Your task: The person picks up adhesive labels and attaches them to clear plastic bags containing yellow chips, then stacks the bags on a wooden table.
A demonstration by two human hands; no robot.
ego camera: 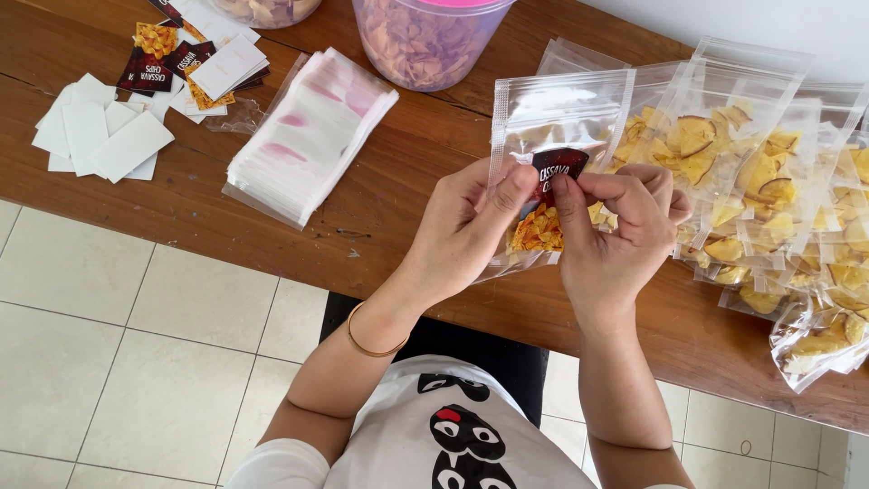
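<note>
Hands are up over the near edge of the wooden table [380,217], both pinching one small clear pouch [554,122] between them. The left hand [466,226] grips the pouch's left side, thumb pressed on the front. The right hand [625,226] has its fingers curled, with thumb and forefinger closed on a dark red label [554,172] that sits at the pouch's middle. Can't tell if that label is going on the outside or sits inside the plastic. Yellow chips [539,231] show at the bottom of the pouch, just below the fingers.

What could go wrong, as a guess: the plastic looks thin and slippery, so a loose pinch could let the pouch twist and the label end up crooked or creased. Squeezing too hard low down would probably crack the chips. The pouch also hangs right at the table's edge, so a slip could drop it to the tiled floor [136,344].

Pose-wise, both wrists come up from below, forearms angled inward, and the left wrist wears a thin bangle [362,344].

Around them: a pile of filled bags [769,199] just to the right, a stack of empty pouches [308,136] to the left, white cards [100,131] and loose labels [172,54] further left, and a pink-lidded tub [425,36] at the back.
</note>
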